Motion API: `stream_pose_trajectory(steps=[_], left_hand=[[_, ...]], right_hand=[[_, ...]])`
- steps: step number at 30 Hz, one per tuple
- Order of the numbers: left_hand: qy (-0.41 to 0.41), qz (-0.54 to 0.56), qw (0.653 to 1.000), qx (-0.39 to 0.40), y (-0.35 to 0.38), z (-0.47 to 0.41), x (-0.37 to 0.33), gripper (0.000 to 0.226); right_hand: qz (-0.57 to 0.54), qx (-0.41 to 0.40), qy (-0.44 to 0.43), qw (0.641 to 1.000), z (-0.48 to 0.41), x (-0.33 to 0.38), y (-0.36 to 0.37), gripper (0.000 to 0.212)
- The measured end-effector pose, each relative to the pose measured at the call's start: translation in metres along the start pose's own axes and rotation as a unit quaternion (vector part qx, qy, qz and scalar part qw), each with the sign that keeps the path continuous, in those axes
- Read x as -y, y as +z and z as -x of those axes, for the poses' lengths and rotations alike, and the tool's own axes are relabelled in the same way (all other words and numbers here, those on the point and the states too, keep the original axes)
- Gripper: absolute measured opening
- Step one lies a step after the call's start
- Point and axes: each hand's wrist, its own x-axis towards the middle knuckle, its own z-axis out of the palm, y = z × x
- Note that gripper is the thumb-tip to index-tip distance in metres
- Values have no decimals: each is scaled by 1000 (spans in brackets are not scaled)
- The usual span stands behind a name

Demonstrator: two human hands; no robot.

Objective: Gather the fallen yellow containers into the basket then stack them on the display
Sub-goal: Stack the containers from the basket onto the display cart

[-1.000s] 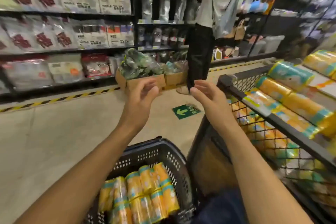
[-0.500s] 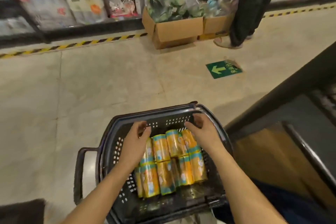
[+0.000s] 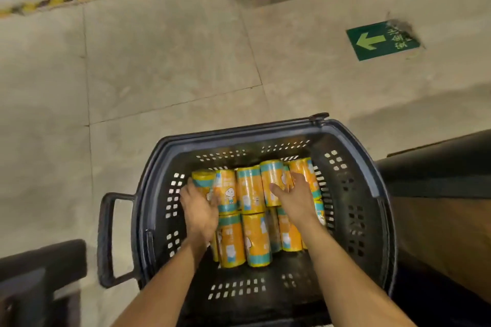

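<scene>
We begin with the pale tiled floor (image 3: 159, 61), because it bears most on progress: no container lies loose on the stretch we can see, so we judge the gathering done or nearly so. Beyond that stretch we cannot tell.

Next is the dark perforated plastic basket (image 3: 348, 210), which stands on the floor right in front of us with its side handle out to the left. All the yellow-orange cylindrical containers with teal bands (image 3: 249, 191) that we can see are inside it, lying on their sides in two rough rows packed touching one another, with bare basket floor nearer to us.

The display itself is not in view, so stacking is the part left to do, and with this many containers in the basket we take it to be far from finished.

Our left hand (image 3: 199, 210) is down at the far row's left end, fingers curled round the outer side of the end container and thumb over the top. Our right hand (image 3: 295, 194) lies over the right-hand containers with the thumb spread. Whether it grips or only rests, we cannot tell.
</scene>
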Motion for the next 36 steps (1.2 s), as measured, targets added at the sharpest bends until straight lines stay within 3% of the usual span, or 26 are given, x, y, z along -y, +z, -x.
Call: stream_pose_trajectory(steps=[3, 7, 12, 16, 19, 23, 27, 30, 33, 36], left_hand=[[6, -13, 1000, -22, 6, 0, -4, 79], [26, -15, 998, -48, 13, 0, 4, 74], [54, -45, 995, -76, 15, 4, 5, 69], [56, -69, 994, -69, 17, 9, 8, 66], [47, -85, 993, -63, 16, 5, 6, 68], [67, -58, 996, 7, 10, -7, -6, 73], [105, 26, 992, 69, 7, -3, -30, 55], [112, 75, 984, 116, 0, 9, -61, 42], [135, 116, 976, 128, -13, 27, -93, 52], [170, 144, 965, 140, -30, 52, -133, 45]], right_hand=[[-12, 3, 3, 1000, -5, -6, 3, 98], [-22, 13, 8, 1000, -14, -13, 8, 76], [6, -15, 31, 999, -33, -28, 21, 86], [34, -36, 28, 998, -23, -15, 20, 71], [-5, -14, 52, 999, -20, -17, 25, 74], [-97, 40, 82, 991, -15, -16, 10, 73], [-184, 72, 72, 978, 1, 3, -32, 58], [-216, 49, 46, 974, 20, 25, -62, 62], [-241, 13, 9, 970, 48, 44, -88, 62], [-244, -34, -38, 968, 89, 57, -121, 63]])
